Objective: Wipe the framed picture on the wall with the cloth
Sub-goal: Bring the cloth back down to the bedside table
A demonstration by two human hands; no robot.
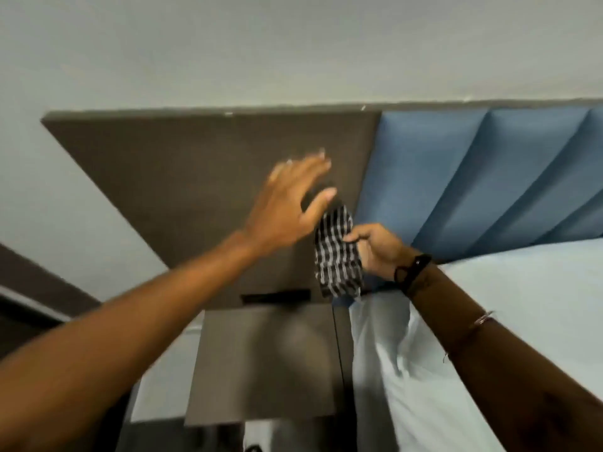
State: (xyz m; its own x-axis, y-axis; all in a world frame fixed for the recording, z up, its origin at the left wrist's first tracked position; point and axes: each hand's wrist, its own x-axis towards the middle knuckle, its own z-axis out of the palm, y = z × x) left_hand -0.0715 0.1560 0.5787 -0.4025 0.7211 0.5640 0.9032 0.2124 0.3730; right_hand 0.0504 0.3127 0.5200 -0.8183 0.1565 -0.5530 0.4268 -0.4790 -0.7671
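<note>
A black-and-white checked cloth (337, 252) hangs in front of the brown wall panel (182, 177), gripped at its right edge by my right hand (377, 249). My left hand (293, 203) is raised just left of and above the cloth, fingers spread and blurred, its thumb near the cloth's top edge; whether it touches is unclear. No framed picture is in view. A dark band sits on my right wrist.
A blue padded headboard (473, 177) fills the right side, above a bed with a pale sheet (522, 321). A brown bedside table top (264, 363) lies below the hands. The pale wall (228, 53) spans the top.
</note>
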